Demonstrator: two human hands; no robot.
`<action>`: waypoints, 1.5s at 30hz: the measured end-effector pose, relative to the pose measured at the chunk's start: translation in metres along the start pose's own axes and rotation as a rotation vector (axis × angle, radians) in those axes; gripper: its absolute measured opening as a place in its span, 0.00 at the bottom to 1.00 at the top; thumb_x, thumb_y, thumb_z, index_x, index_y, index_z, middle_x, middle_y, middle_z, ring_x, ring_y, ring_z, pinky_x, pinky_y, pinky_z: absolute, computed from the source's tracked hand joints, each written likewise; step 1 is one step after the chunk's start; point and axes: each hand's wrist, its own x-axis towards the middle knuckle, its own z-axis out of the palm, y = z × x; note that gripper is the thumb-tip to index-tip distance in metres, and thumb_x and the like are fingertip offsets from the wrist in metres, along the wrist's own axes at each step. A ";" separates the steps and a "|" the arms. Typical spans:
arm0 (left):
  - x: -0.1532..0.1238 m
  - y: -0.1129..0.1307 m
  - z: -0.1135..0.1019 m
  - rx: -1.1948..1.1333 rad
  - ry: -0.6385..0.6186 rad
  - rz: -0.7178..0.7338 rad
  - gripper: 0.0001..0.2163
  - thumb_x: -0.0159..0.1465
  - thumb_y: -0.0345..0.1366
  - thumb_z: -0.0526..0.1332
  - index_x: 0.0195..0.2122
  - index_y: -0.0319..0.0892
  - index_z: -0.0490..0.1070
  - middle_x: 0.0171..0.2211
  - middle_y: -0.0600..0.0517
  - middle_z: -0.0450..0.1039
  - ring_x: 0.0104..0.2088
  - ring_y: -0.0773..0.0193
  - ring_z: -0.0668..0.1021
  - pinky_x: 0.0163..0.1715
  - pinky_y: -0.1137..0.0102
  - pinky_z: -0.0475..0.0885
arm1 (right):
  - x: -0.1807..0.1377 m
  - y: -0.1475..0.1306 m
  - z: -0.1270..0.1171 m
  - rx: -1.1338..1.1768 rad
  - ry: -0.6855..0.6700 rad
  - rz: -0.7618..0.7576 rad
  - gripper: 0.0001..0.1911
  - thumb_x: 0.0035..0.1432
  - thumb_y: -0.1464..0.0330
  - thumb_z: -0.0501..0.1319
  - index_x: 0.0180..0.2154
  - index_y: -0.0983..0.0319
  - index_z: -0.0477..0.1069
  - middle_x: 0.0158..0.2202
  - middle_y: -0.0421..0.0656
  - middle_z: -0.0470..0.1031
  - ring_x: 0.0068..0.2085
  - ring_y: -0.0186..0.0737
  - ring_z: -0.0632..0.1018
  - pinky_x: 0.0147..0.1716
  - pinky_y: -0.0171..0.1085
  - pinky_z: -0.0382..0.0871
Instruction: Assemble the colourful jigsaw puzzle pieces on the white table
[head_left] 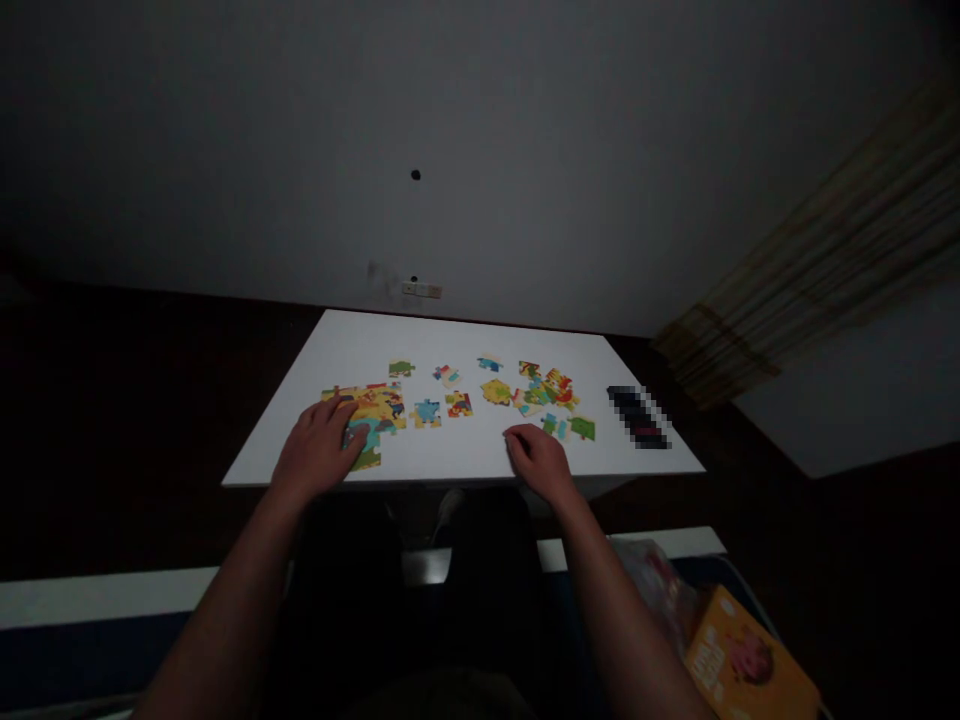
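A small white table (465, 340) carries colourful jigsaw pieces. My left hand (319, 450) lies flat with its fingers spread on a partly joined block of puzzle (379, 405) at the table's left front. My right hand (536, 460) rests on the table near the front edge, fingers curled down, just left of a loose green piece (583, 428); nothing shows in it. Loose pieces (544, 388) are heaped at the right middle, and single pieces (427, 412) lie between.
A dark blurred-out object (637, 417) lies at the table's right edge. An orange puzzle box (742, 665) and a clear plastic bag (652, 575) lie on the seat at my right. A white wall stands behind, a curtain (825, 260) at right.
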 end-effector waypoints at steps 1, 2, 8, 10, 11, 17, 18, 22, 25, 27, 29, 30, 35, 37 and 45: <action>0.001 -0.001 0.000 0.001 0.003 0.004 0.28 0.77 0.52 0.50 0.68 0.40 0.74 0.72 0.37 0.69 0.69 0.37 0.70 0.71 0.44 0.67 | -0.003 -0.001 0.000 -0.027 -0.005 -0.012 0.12 0.72 0.66 0.58 0.46 0.51 0.81 0.47 0.46 0.86 0.50 0.50 0.84 0.53 0.47 0.76; 0.001 -0.001 0.000 0.001 0.002 0.004 0.28 0.77 0.52 0.50 0.67 0.41 0.74 0.72 0.37 0.69 0.69 0.37 0.71 0.71 0.44 0.67 | -0.005 -0.002 0.001 -0.055 -0.010 -0.022 0.12 0.72 0.66 0.58 0.46 0.52 0.81 0.47 0.46 0.85 0.50 0.50 0.83 0.53 0.46 0.75; 0.001 0.001 -0.004 0.010 -0.035 -0.015 0.29 0.77 0.52 0.51 0.69 0.40 0.73 0.72 0.37 0.69 0.71 0.38 0.69 0.73 0.45 0.66 | -0.009 -0.006 0.004 -0.146 0.004 -0.039 0.12 0.72 0.66 0.58 0.47 0.56 0.81 0.45 0.46 0.84 0.49 0.50 0.81 0.51 0.45 0.73; 0.001 0.002 -0.005 0.020 -0.042 -0.016 0.29 0.77 0.52 0.51 0.69 0.39 0.73 0.73 0.36 0.68 0.71 0.38 0.69 0.73 0.46 0.65 | -0.008 -0.006 0.005 -0.153 0.004 -0.039 0.12 0.72 0.66 0.58 0.47 0.56 0.81 0.45 0.47 0.84 0.48 0.50 0.81 0.51 0.45 0.73; 0.001 0.002 -0.005 0.022 -0.042 -0.015 0.29 0.77 0.52 0.51 0.69 0.39 0.73 0.73 0.36 0.68 0.71 0.38 0.69 0.73 0.46 0.65 | -0.008 -0.005 0.005 -0.157 0.003 -0.037 0.12 0.72 0.66 0.58 0.47 0.56 0.81 0.45 0.47 0.84 0.48 0.50 0.81 0.51 0.45 0.73; 0.000 0.002 -0.006 0.021 -0.036 0.000 0.28 0.77 0.52 0.51 0.69 0.39 0.72 0.73 0.37 0.67 0.71 0.39 0.70 0.74 0.47 0.65 | -0.008 -0.005 0.005 -0.160 -0.003 -0.043 0.11 0.72 0.68 0.59 0.47 0.59 0.81 0.46 0.48 0.84 0.48 0.49 0.81 0.50 0.43 0.71; 0.000 0.002 -0.006 0.020 -0.033 -0.002 0.28 0.77 0.52 0.51 0.69 0.40 0.73 0.73 0.38 0.68 0.71 0.40 0.70 0.73 0.47 0.65 | -0.008 -0.005 0.005 -0.160 -0.004 -0.044 0.11 0.72 0.68 0.59 0.47 0.60 0.81 0.45 0.48 0.84 0.48 0.49 0.81 0.50 0.42 0.71; 0.000 0.001 -0.005 0.015 -0.030 -0.007 0.28 0.77 0.52 0.52 0.69 0.41 0.73 0.73 0.38 0.68 0.71 0.40 0.70 0.73 0.46 0.66 | -0.009 -0.007 0.004 -0.164 0.004 -0.038 0.11 0.72 0.68 0.59 0.47 0.59 0.81 0.44 0.47 0.84 0.47 0.49 0.81 0.49 0.43 0.71; -0.001 0.001 -0.005 0.014 -0.038 -0.006 0.28 0.77 0.52 0.52 0.69 0.40 0.72 0.73 0.37 0.68 0.71 0.39 0.69 0.73 0.46 0.65 | -0.009 -0.007 0.005 -0.156 0.012 -0.041 0.11 0.71 0.68 0.59 0.46 0.57 0.81 0.44 0.47 0.84 0.47 0.50 0.81 0.48 0.44 0.72; -0.001 0.001 -0.004 0.017 -0.034 -0.003 0.28 0.77 0.51 0.52 0.70 0.40 0.72 0.73 0.37 0.68 0.71 0.39 0.69 0.73 0.46 0.65 | -0.009 -0.006 0.005 -0.155 0.021 -0.047 0.10 0.71 0.68 0.60 0.46 0.56 0.81 0.44 0.47 0.84 0.47 0.51 0.81 0.48 0.45 0.72; -0.001 0.001 -0.004 0.022 -0.031 0.003 0.28 0.77 0.51 0.52 0.70 0.40 0.72 0.73 0.37 0.68 0.72 0.39 0.69 0.74 0.46 0.65 | -0.009 -0.006 0.005 -0.154 0.027 -0.052 0.10 0.71 0.67 0.60 0.46 0.55 0.81 0.44 0.47 0.84 0.47 0.51 0.82 0.48 0.45 0.72; -0.001 0.001 -0.004 0.025 -0.029 0.002 0.28 0.77 0.51 0.52 0.70 0.39 0.72 0.73 0.37 0.68 0.72 0.39 0.69 0.74 0.46 0.65 | -0.009 -0.006 0.005 -0.153 0.027 -0.052 0.10 0.72 0.67 0.59 0.46 0.55 0.81 0.44 0.47 0.84 0.47 0.51 0.82 0.48 0.45 0.72; -0.002 0.004 -0.005 0.028 -0.035 -0.021 0.28 0.78 0.51 0.52 0.70 0.40 0.72 0.73 0.38 0.67 0.71 0.39 0.69 0.73 0.48 0.66 | -0.009 -0.007 0.006 -0.166 0.023 -0.029 0.11 0.72 0.66 0.59 0.47 0.58 0.81 0.44 0.47 0.84 0.47 0.49 0.82 0.47 0.42 0.70; -0.003 0.004 -0.005 0.027 -0.043 -0.026 0.28 0.78 0.51 0.52 0.70 0.40 0.73 0.73 0.38 0.67 0.71 0.39 0.69 0.73 0.48 0.66 | -0.008 -0.006 0.007 -0.173 0.022 -0.023 0.12 0.72 0.66 0.59 0.47 0.59 0.81 0.43 0.47 0.84 0.46 0.48 0.81 0.46 0.41 0.69; -0.003 0.000 0.000 0.010 -0.022 -0.007 0.26 0.78 0.49 0.54 0.68 0.39 0.74 0.73 0.38 0.68 0.70 0.39 0.70 0.73 0.46 0.66 | -0.007 -0.010 0.006 -0.166 0.019 0.015 0.13 0.72 0.63 0.59 0.47 0.57 0.81 0.43 0.45 0.83 0.45 0.49 0.81 0.46 0.43 0.72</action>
